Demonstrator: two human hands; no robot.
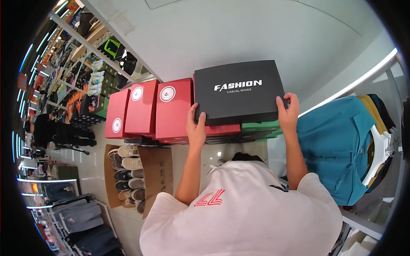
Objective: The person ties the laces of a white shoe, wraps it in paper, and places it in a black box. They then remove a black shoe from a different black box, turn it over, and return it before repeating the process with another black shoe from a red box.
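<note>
A black shoebox (239, 102) with white "FASHION CASUAL SHOES" lettering is between my two hands, above the stacked boxes by the wall. My left hand (196, 128) grips its near left corner, thumb on the lid's edge. At the near right corner my right hand (289, 112) is closed on it, thumb on top and fingers around the side. Left of it stand several red shoeboxes (173, 109) with round white labels. Beneath the black box, the edge of another red box and a green box (260, 127) show; the rest is hidden.
An open cardboard carton (158, 175) of shoes stands on the floor at left. Teal and other garments (337, 149) hang on a rack at right. Shoe shelves (100, 81), folded jeans (83, 217) and a person in black (53, 132) are farther left.
</note>
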